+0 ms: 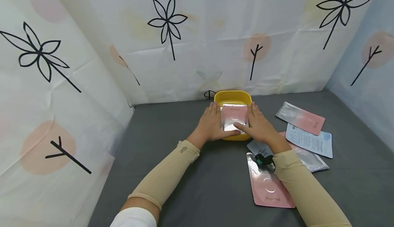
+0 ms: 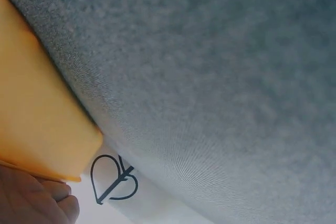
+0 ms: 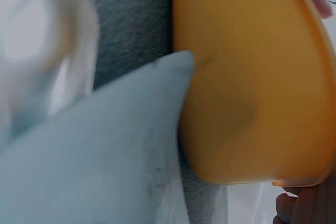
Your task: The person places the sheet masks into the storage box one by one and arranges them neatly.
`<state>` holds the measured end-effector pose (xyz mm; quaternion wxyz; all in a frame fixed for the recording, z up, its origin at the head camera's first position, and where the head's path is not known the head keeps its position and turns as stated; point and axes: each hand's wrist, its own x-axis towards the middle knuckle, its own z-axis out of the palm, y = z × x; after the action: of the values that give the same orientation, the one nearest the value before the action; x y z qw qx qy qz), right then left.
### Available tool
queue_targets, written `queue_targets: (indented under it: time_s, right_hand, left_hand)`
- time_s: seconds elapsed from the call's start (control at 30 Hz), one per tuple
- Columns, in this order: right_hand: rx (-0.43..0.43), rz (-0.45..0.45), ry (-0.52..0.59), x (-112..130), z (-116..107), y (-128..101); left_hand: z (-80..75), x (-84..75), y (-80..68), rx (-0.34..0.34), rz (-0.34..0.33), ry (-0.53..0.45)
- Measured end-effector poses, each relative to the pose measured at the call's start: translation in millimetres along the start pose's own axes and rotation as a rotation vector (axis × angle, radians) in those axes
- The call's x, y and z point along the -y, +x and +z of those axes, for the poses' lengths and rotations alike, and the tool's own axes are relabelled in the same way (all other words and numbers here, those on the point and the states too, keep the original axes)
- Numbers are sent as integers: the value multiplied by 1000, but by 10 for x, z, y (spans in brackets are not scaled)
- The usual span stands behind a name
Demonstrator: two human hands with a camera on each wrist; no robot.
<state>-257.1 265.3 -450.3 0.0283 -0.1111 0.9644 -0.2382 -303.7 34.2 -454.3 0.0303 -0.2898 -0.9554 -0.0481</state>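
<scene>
A yellow plastic box [image 1: 233, 97] stands near the back of the grey table, with a pink and silver sachet [image 1: 234, 112] lying face up in its opening. Along the box's left rim lies my left hand [image 1: 210, 122], fingers straight and thumb pointing inward by the sachet's lower edge. On the opposite rim rests my right hand [image 1: 260, 126], also with straight fingers, its thumb over the sachet's lower part. The left wrist view shows fingers [image 2: 39, 198] at the rim; in the right wrist view fingertips [image 3: 286, 205] show beside the box wall [image 3: 252, 77].
Right of the box lie overlapping sachets: a silver-pink one [image 1: 303, 117], a pale blue one [image 1: 311, 139] and a silver one [image 1: 312, 160] beneath. A larger pink sachet [image 1: 269, 189] lies near my right forearm. A patterned white cloth [image 1: 200, 42] hangs behind the table.
</scene>
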Motion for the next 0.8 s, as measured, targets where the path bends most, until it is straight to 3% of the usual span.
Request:
queue_targets:
  time_s: [0.13, 0.4, 0.6, 0.8]
  right_hand:
    - [45, -22, 76, 39, -76, 10]
    - [96, -38, 189, -7, -275, -80]
    - [38, 40, 174, -247, -492, -205]
    - [-57, 125, 142, -639, -762, -393]
  left_hand:
    - [-33, 11, -28, -5, -31, -41]
    - [-25, 36, -37, 22, -36, -18]
    - [-23, 34, -51, 29, -35, -28]
    - [-53, 22, -40, 27, -48, 8]
